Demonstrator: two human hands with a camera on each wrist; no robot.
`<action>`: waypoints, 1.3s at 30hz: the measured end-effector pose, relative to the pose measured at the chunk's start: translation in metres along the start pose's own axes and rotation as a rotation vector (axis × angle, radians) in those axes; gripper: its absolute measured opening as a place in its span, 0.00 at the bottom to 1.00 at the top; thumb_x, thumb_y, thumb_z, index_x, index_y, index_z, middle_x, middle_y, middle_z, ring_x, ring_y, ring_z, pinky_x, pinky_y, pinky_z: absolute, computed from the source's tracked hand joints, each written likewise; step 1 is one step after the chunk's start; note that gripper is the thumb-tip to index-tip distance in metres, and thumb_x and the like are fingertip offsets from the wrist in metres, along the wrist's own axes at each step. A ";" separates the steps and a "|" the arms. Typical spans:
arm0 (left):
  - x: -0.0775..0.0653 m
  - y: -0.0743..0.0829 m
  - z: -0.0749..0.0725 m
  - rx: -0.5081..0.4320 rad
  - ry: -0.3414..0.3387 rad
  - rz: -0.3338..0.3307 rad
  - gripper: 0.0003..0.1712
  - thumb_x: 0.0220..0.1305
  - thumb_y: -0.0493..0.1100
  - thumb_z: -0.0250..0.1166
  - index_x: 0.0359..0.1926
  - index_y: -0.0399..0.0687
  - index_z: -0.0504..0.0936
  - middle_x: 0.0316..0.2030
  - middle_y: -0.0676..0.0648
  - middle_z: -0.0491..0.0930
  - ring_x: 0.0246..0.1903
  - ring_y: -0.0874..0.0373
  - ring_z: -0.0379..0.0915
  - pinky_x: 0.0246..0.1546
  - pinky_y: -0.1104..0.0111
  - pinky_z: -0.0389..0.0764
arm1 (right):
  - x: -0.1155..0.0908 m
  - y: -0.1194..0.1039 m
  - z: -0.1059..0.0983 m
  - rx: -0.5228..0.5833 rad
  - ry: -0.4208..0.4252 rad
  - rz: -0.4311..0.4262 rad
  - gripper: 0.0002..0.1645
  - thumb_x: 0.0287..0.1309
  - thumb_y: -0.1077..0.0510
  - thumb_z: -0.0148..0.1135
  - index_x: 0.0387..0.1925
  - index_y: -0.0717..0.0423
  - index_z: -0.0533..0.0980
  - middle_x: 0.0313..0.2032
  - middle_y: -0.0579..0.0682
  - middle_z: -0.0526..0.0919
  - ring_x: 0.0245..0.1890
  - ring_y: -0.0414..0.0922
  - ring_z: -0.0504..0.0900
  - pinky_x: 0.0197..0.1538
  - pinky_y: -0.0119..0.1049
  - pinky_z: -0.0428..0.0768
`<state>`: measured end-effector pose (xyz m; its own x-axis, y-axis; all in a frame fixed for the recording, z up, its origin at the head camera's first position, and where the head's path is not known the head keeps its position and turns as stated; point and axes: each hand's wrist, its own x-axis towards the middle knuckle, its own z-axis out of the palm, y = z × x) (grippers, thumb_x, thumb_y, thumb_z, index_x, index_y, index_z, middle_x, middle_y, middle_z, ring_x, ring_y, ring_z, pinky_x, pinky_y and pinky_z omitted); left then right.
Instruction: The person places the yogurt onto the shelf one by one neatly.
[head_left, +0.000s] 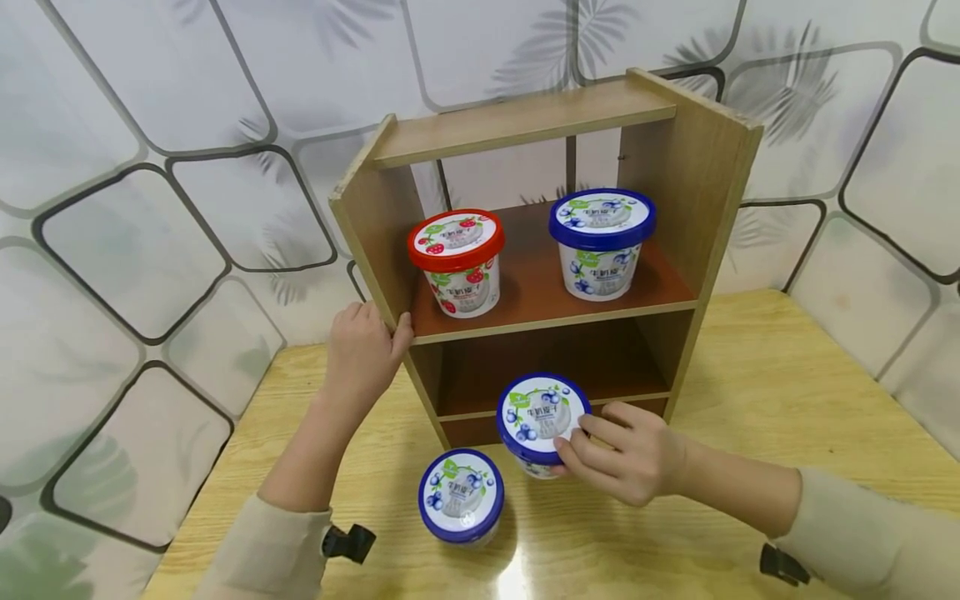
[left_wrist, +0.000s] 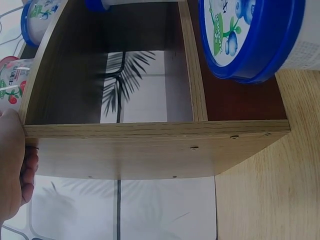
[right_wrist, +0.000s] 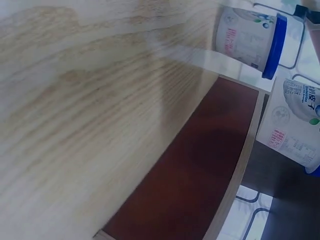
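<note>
My left hand [head_left: 363, 350] grips the left side panel of a small wooden shelf [head_left: 555, 321], the thumb at the middle board's front edge. The left wrist view shows curled fingers [left_wrist: 29, 175] around that panel. With my right hand [head_left: 626, 450] I hold a blue-lidded blueberry yogurt tub [head_left: 542, 417] by its lid's right edge, before the lower compartment. A second blueberry tub [head_left: 461, 496] stands on the table, left and nearer. On the middle board are a red-lidded strawberry tub [head_left: 457, 262] at left and a blueberry tub [head_left: 602, 242] at right.
The shelf stands on a wood-grain table [head_left: 795, 400] against a patterned wall [head_left: 487, 50]. Its top board [head_left: 525, 125] spans the side panels, above the two tubs. A low board [head_left: 465, 404] closes off the bottom of the lower compartment.
</note>
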<state>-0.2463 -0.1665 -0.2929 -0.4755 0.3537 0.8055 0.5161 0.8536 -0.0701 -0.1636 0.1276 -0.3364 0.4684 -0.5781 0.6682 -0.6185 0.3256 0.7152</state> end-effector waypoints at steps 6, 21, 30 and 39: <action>0.002 0.001 0.001 -0.018 -0.007 0.002 0.16 0.59 0.43 0.58 0.24 0.33 0.72 0.15 0.39 0.72 0.19 0.42 0.66 0.22 0.56 0.67 | 0.001 0.006 0.005 -0.009 -0.040 -0.020 0.14 0.61 0.55 0.58 0.24 0.59 0.81 0.19 0.48 0.79 0.17 0.42 0.76 0.18 0.31 0.71; 0.000 0.001 -0.003 -0.008 -0.034 0.000 0.16 0.59 0.43 0.57 0.22 0.34 0.72 0.15 0.39 0.71 0.19 0.43 0.67 0.22 0.57 0.68 | 0.001 0.015 0.034 -0.041 -0.085 -0.074 0.16 0.62 0.52 0.57 0.25 0.57 0.81 0.20 0.46 0.79 0.18 0.40 0.74 0.19 0.29 0.67; 0.000 0.001 -0.003 -0.001 -0.050 -0.008 0.16 0.60 0.44 0.57 0.23 0.33 0.72 0.16 0.38 0.73 0.20 0.43 0.67 0.22 0.57 0.68 | -0.006 0.015 0.050 -0.038 -0.094 -0.068 0.15 0.61 0.52 0.58 0.25 0.57 0.81 0.20 0.46 0.78 0.18 0.41 0.74 0.19 0.31 0.66; 0.001 0.002 -0.003 -0.007 -0.056 -0.014 0.17 0.60 0.44 0.56 0.24 0.33 0.72 0.16 0.38 0.73 0.20 0.43 0.67 0.22 0.57 0.68 | -0.010 0.013 0.063 -0.077 -0.096 -0.046 0.14 0.61 0.53 0.58 0.25 0.56 0.81 0.20 0.46 0.78 0.18 0.41 0.73 0.19 0.31 0.65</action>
<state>-0.2433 -0.1660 -0.2902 -0.5215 0.3627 0.7723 0.5141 0.8559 -0.0548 -0.2161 0.0906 -0.3471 0.4304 -0.6615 0.6142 -0.5459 0.3512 0.7607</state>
